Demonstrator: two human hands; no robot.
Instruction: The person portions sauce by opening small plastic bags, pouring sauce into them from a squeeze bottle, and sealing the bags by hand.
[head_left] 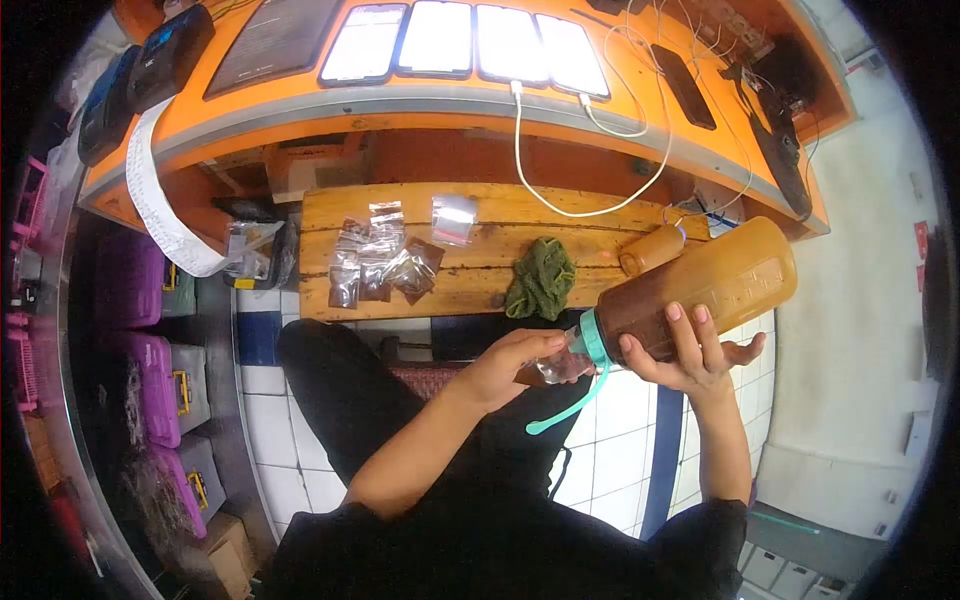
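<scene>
My right hand is wrapped round a large squeeze bottle holding brown liquid. The bottle is tilted, its teal cap low and toward the left, with a teal strap hanging from it. At the cap end, my left hand pinches a small clear plastic bag around the spout; the spout's tip is hidden. On the wooden bench ahead lie several small zip bags with dark contents, a clear zip bag and a crumpled green cloth.
A smaller bottle lies on the bench behind the large one. Above is an orange counter with several lit phones, white charging cables and a hanging paper roll strip. Purple-lidded boxes stand at the left.
</scene>
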